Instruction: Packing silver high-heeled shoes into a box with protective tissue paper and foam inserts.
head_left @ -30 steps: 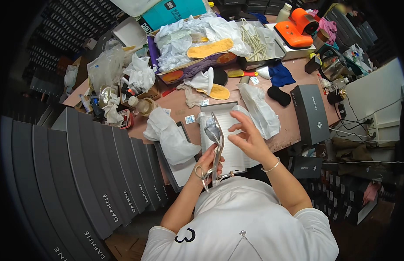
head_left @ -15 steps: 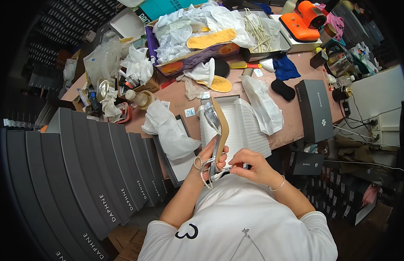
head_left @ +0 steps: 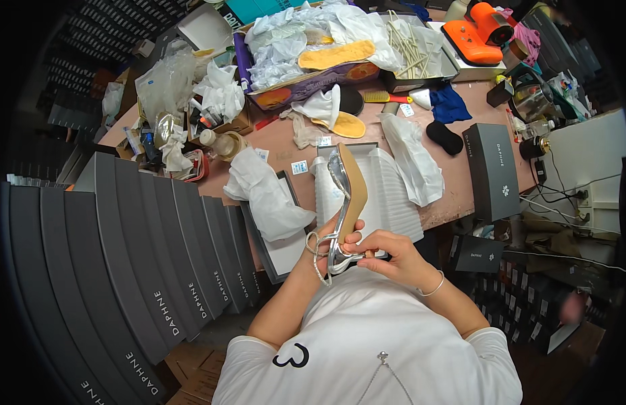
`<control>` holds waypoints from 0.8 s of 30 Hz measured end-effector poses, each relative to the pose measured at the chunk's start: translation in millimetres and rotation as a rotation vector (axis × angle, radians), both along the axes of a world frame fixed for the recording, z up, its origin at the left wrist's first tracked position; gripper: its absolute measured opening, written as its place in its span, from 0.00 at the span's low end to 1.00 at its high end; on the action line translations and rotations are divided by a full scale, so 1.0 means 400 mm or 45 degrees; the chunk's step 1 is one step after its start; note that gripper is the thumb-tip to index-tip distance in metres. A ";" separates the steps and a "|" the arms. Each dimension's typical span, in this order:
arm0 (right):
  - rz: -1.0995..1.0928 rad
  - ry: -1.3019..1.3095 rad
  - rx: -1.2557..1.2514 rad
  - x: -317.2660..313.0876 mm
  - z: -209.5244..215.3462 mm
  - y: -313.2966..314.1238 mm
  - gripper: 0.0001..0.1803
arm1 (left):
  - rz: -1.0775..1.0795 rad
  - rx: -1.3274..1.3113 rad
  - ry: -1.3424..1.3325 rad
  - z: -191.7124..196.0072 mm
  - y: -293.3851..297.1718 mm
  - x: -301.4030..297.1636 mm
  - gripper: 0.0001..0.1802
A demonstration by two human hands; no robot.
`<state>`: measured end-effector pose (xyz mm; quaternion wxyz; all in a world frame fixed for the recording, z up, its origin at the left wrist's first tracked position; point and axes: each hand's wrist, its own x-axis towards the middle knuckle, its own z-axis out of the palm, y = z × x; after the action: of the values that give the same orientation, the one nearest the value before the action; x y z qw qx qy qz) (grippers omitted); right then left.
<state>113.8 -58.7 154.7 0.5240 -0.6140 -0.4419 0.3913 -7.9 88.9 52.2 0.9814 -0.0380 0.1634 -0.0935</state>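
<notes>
A silver high-heeled sandal with a tan sole is held on its side in front of my chest, toe pointing away from me. My left hand wraps round its heel end, where a glittering ankle strap hangs in a loop. Thumb and fingers of my right hand are closed on the thin heel, near its tip. Just beyond the sandal lies an open shoebox lined with white paper. To its left sits a grey box lid under crumpled white tissue paper.
Grey shoeboxes stand stacked at my left. A closed grey box is at the table's right. Behind are a purple carton of tissue and insoles, a box of sticks, an orange device and a yellow-handled brush.
The sandal has turned slightly, showing more of its tan sole. Both hands keep their grip. The whole view has shifted a little.
</notes>
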 end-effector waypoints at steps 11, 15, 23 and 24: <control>0.092 -0.113 0.011 0.047 0.037 -0.004 0.09 | 0.245 -0.080 0.051 -0.015 0.030 -0.076 0.60; 0.303 -0.113 -0.023 0.067 0.032 -0.009 0.08 | -0.009 0.445 -0.122 0.005 -0.002 -0.077 0.52; 0.303 0.003 -0.086 0.215 -0.013 0.000 0.26 | 0.299 0.626 0.429 0.079 -0.080 0.064 0.33; 0.088 -0.013 -0.153 0.275 -0.043 -0.001 0.24 | 0.359 0.671 0.406 0.062 -0.063 0.081 0.32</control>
<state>223.9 -59.2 137.5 0.4702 -0.6307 -0.4412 0.4318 24.3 63.9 77.1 0.9228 0.1808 0.3264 0.0957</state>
